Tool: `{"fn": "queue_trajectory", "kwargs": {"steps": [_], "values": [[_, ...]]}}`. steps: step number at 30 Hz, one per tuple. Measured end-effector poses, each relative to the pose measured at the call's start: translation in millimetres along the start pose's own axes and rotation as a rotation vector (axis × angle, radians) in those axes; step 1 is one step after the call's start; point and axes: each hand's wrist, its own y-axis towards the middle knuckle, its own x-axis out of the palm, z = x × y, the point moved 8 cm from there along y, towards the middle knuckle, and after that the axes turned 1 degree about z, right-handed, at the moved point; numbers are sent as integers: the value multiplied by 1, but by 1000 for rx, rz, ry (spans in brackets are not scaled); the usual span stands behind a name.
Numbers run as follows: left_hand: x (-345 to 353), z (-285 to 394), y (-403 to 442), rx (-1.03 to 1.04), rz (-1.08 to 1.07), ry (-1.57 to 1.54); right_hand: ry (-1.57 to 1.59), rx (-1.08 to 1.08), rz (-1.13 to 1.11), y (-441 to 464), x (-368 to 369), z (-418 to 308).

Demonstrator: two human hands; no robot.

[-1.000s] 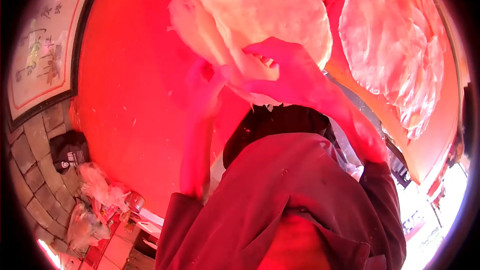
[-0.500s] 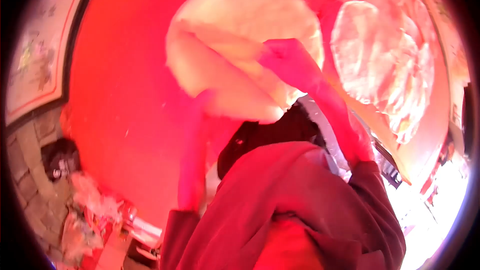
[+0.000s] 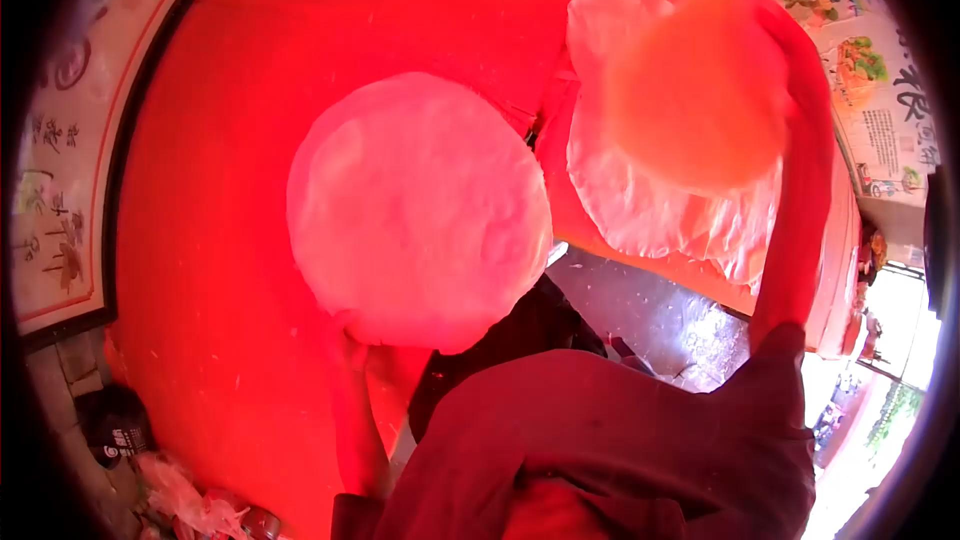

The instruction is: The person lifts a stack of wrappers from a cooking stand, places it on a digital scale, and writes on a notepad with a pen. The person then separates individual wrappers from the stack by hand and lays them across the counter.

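A pale round flatbread (image 3: 420,210) lies spread on the red table in front of me. At its near left edge is my left hand (image 3: 357,342), the thumb along the rim and the other fingers mostly hidden. My right hand (image 3: 792,65) is raised at the right, closed on the far edge of another thin round flatbread (image 3: 700,90), which is blurred and looks orange in the light. This one hangs over several wrinkled, overlapping flatbreads (image 3: 630,185) on the right part of the table.
The red table (image 3: 210,270) stretches far to the left. A framed picture (image 3: 75,140) stands along the left side, with a black bag (image 3: 112,425) and clear plastic (image 3: 185,495) below it. A printed poster (image 3: 880,80) is at the right. Grey floor (image 3: 660,315) shows beyond my lap.
Both hands were at the folded flatbread before me. My right hand has swung far right with one flatbread; another now lies flat. My left hand has shifted down and left in the view.
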Motion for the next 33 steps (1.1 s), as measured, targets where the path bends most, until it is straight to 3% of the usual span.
{"fn": "queue_trajectory", "kwargs": {"steps": [2, 4, 6, 11, 14, 16, 17, 18, 22, 23, 25, 30, 31, 33], "values": [[8, 5, 6, 15, -17, 10, -106, -149, 125, 7, -15, -34], [19, 7, 14, 30, -33, 20, 556, 788, -415, 54, 25, 56], [28, 11, 19, 40, -49, 28, 584, 893, -325, 100, 20, 121], [38, 17, 25, 57, -63, 36, 746, 884, -290, 115, 0, 124], [38, 17, 25, 59, -67, 30, 678, 763, -248, 28, -34, 191], [38, 16, 24, 57, -68, 24, 716, 1083, -280, -64, -3, 230], [37, 16, 25, 57, -68, 22, 516, 1307, -312, -121, -24, 209], [36, 15, 24, 54, -67, 21, 514, 1309, -311, -150, 0, 158], [29, 5, 14, 19, -64, 35, 1101, 851, -715, -255, 118, -101], [23, 6, 9, 14, -49, 43, 264, 1022, -797, -333, 151, -135], [-8, 7, -19, -20, 26, 77, 538, 623, -1281, -256, 157, -213], [-89, 26, -95, -63, 230, 154, 722, 1090, -1318, -274, 163, -181], [-96, 28, -104, -68, 249, 158, 809, 1137, -1135, -277, 164, -175], [-105, 31, -112, -65, 271, 160, 590, 871, -1084, -279, 167, -167]]}}
